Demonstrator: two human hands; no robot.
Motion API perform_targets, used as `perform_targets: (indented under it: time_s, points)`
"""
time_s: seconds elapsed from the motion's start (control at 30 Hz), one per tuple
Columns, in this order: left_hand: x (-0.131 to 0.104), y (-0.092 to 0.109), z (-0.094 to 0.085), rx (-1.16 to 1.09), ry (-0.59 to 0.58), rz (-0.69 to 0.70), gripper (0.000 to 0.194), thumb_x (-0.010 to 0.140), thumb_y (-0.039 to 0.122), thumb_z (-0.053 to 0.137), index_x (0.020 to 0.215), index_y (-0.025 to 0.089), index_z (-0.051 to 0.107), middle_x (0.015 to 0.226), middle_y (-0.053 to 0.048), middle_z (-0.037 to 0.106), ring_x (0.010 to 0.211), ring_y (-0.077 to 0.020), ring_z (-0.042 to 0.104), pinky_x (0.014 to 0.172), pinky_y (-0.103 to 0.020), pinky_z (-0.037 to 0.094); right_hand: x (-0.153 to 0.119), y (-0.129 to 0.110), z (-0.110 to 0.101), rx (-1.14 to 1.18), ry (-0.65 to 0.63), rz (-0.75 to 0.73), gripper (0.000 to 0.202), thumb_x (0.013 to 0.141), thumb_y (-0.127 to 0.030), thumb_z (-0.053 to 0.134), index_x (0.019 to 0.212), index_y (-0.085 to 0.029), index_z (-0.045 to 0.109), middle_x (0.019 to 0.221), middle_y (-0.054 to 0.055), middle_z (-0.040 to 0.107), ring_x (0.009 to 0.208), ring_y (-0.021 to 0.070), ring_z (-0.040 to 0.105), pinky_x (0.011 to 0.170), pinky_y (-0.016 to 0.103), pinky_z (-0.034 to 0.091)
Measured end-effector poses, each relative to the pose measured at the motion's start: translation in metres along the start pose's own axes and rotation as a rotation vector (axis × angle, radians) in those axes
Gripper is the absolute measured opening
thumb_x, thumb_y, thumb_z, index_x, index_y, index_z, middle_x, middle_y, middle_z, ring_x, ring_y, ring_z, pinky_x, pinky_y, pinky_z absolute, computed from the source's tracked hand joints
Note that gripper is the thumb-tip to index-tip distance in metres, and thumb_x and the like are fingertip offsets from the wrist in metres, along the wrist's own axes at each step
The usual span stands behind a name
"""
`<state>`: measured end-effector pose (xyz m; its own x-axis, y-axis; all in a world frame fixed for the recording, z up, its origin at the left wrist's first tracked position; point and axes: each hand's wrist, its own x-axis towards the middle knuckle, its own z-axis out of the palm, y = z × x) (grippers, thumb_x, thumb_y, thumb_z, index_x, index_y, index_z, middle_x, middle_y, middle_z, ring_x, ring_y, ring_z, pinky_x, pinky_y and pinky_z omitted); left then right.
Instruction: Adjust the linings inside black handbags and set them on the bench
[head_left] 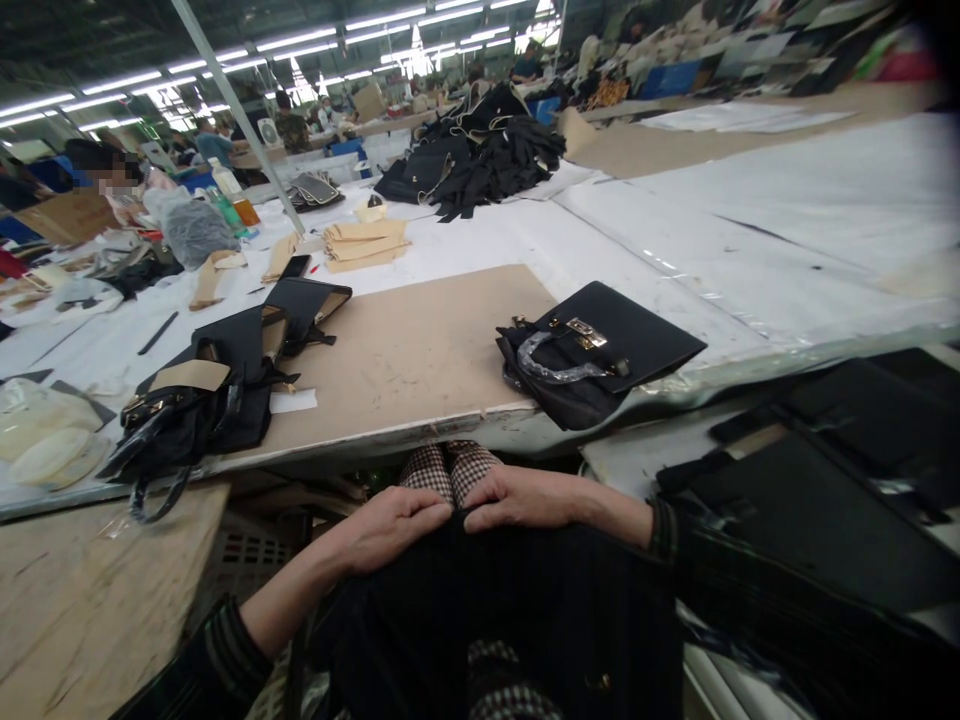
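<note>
1. Head view: the left hand and right hand sit close together, fingers closed on the upper edge of a black piece, thumbs on top; the fingertips behind the edge are hidden
2. This black piece lies over the lap, below the near edge of the table, with a small gold-coloured fitting low on its right side
3. Ahead and to the right, a black handbag lies on the table, partly over a brown sheet, its handle wrapped in clear film
4. Toward the left are more black bags; farther back lie folded tan pieces and a black heap
</note>
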<state>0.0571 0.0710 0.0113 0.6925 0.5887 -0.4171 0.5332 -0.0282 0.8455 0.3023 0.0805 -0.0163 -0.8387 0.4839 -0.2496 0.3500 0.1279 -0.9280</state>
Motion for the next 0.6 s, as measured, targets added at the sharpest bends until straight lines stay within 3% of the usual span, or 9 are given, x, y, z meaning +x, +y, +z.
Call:
perform_targets:
  time_s: [0.13,0.33,0.6]
  points:
    - [-0.001,-0.001,0.000,-0.046,-0.020,-0.066,0.044,0.093,0.054,0.048,0.077,0.015,0.061,0.069,0.003,0.044,0.064,-0.0125,0.037,0.053,-0.021,0.030,0.000,-0.001,0.001,0.017,0.017,-0.013,0.035,0.090,-0.045,0.057,0.073,-0.015,0.059,0.065,-0.006,0.043,0.060,0.0101,0.038,0.058,0.023,0.034]
    - [-0.005,-0.005,-0.002,-0.141,-0.090,-0.082,0.030,0.086,0.044,0.064,0.089,0.014,0.069,0.073,0.003,0.056,0.065,-0.0117,0.044,0.058,-0.021,0.036,0.002,-0.003,0.003,-0.021,0.027,-0.047,0.032,0.091,-0.043,0.058,0.081,-0.014,0.066,0.066,-0.005,0.048,0.061,0.0102,0.041,0.059,0.022,0.035]
    - [-0.007,-0.017,-0.007,-0.366,-0.221,-0.153,0.035,0.070,0.041,0.081,0.090,0.015,0.069,0.072,0.003,0.061,0.059,-0.0092,0.048,0.056,-0.019,0.037,0.012,0.003,0.002,0.109,-0.090,0.035,0.030,0.088,-0.042,0.061,0.092,-0.013,0.069,0.072,-0.003,0.057,0.063,0.0108,0.048,0.057,0.021,0.039]
